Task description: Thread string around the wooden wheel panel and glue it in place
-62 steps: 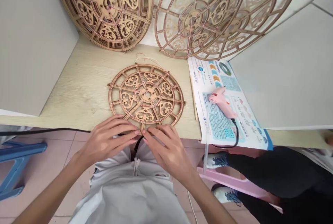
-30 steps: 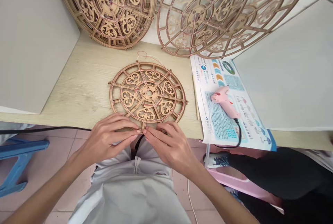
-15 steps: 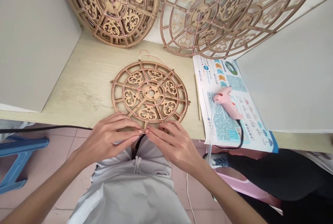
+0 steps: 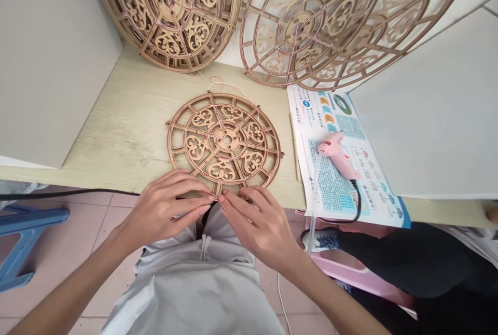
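A round gold openwork disc [image 4: 218,140] lies flat on the table, its rings and spokes surrounding scroll-shaped cut-outs. Thin red and white wire [image 4: 238,86] runs along its rings, with a loose loop past the far rim. My left hand [image 4: 165,205] has thumb and fingertips pinched together at the disc's near rim. Right beside it, at the same spot, my right hand [image 4: 262,221] also pinches the rim. The fingertips almost meet, and they cover that stretch of rim; whether wire is between them I cannot tell.
More openwork discs [image 4: 168,4] lean at the back left, others [image 4: 299,28] at the back right. A pink glue gun [image 4: 342,156] lies on a printed sheet [image 4: 303,133] to the right, its black cord trailing. Grey panels flank the table [image 4: 128,101]. Another person's dark-clothed leg [image 4: 397,257] is at right.
The view has shifted slightly. Both hands stay at the near rim with hardly any movement, and the disc lies as before.
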A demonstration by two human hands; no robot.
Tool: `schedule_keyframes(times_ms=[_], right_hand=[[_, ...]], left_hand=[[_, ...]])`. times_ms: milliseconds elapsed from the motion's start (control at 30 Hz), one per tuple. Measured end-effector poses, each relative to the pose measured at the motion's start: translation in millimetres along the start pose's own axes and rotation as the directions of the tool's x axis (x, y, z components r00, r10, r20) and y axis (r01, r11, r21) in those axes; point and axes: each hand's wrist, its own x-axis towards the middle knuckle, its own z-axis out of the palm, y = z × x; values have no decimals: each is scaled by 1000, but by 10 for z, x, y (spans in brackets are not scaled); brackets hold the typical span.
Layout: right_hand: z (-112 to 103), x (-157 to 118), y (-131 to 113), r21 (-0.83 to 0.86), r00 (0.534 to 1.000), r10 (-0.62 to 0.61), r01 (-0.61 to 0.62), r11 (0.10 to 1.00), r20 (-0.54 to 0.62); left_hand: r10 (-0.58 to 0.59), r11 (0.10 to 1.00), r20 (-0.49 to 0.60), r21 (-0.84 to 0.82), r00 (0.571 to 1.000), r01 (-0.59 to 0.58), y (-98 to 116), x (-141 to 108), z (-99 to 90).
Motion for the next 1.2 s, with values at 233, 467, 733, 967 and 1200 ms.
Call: schedule_keyframes(times_ms=[233, 467, 733, 967, 1200], right_hand=[[104, 119, -59, 376, 875, 484, -450, 810, 5], [-28, 266, 32, 364, 817, 482, -574, 733, 317], [-67, 384, 101, 355, 726, 492, -674, 648, 480], [-25, 398, 55, 363, 714, 523, -693, 624, 464], [33, 360, -20, 372, 721, 574, -692, 618, 389]], left_hand=[[-14, 1000, -11, -10, 1000, 14, 8, 13, 1], [-33, 999, -10, -21, 999, 33, 11, 7, -5], [-44, 998, -16, -36, 999, 43, 5, -11, 10], [-48, 998, -26, -45, 999, 46, 2, -22, 20], [-68, 996, -31, -59, 997, 66, 22, -4, 16]])
